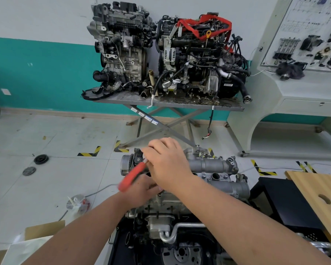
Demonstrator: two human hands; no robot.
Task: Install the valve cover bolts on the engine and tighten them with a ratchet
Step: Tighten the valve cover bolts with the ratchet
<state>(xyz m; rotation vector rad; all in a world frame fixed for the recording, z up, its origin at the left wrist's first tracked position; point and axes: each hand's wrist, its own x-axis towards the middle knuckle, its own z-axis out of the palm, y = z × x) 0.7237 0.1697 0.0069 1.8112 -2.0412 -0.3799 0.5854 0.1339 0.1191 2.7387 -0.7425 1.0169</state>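
At lower centre, the left hand [141,190] grips the red-handled ratchet [132,175]; the right hand [167,161] curls over its head above the grey aluminium valve cover [216,169], open floor to the left.

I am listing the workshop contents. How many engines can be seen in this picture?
3: two engines, one beside the other, on the folding table by the wall; one engine under the hands. Others may be out of view.

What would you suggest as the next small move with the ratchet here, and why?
Probably swing the handle through another short stroke. The left hand grips the red handle while the right hand covers the ratchet's head on the valve cover, which suggests a bolt is being tightened; the bolt itself is hidden.
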